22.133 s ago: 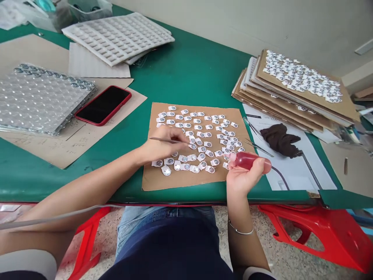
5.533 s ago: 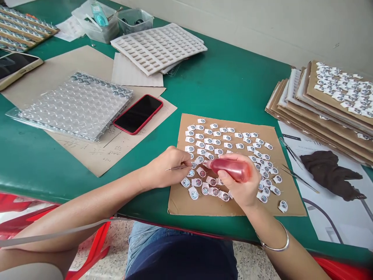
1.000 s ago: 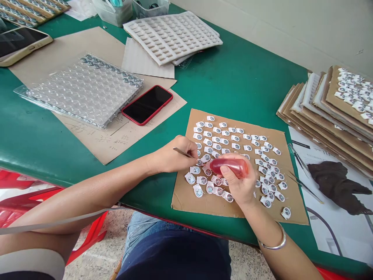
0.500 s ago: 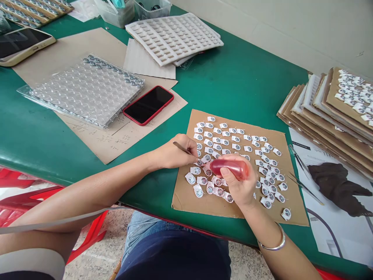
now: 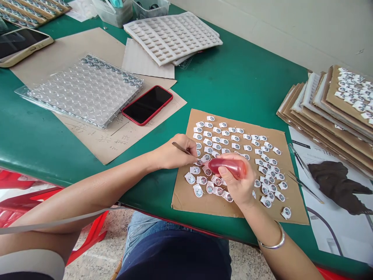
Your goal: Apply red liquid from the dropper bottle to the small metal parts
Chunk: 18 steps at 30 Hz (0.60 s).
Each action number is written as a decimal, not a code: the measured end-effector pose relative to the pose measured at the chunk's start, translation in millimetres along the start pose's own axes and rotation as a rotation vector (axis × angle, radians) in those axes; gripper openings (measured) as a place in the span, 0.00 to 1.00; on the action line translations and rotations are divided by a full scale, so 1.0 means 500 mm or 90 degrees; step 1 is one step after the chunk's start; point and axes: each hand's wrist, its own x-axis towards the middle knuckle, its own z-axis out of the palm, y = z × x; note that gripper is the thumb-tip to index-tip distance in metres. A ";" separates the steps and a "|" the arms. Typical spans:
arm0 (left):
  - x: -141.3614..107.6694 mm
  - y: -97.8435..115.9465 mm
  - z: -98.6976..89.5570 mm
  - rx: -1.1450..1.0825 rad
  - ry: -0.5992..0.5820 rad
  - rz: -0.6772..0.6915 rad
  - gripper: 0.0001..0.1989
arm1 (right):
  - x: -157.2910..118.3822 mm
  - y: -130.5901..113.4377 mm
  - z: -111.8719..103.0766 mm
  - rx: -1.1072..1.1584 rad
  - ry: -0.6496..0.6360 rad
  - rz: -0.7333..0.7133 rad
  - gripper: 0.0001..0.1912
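Note:
My left hand pinches slim metal tweezers, whose tips are hidden by my fingers beside a small disc. My right hand grips a translucent red squeeze bottle, its nozzle end close above the discs. Several white paper tabs with round metal discs lie in loose rows on a brown cardboard sheet. Some discs near my hands look reddish. My right hand hides part of the rows.
Stacked cardboard sheets with more tabs stand at right. Spare tweezers and a dark brown cloth lie on paper. Left of the sheet are bubble wrap, a red-cased phone and a white foam tray.
The red bottle has shifted slightly left toward the discs. Several discs near my hands look redder than in the oldest frame, and the head view has turned.

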 end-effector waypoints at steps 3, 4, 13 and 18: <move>0.000 0.001 -0.001 0.002 0.004 -0.004 0.04 | 0.000 -0.002 0.002 0.008 0.005 0.001 0.15; 0.000 0.003 -0.001 0.003 0.005 -0.006 0.04 | 0.001 -0.003 0.003 0.008 0.009 -0.004 0.15; -0.002 0.007 -0.002 0.007 0.010 0.000 0.04 | 0.010 0.000 -0.007 0.097 0.095 0.000 0.11; -0.023 0.037 -0.005 0.007 0.068 0.020 0.05 | 0.026 -0.015 -0.033 0.226 0.137 0.054 0.10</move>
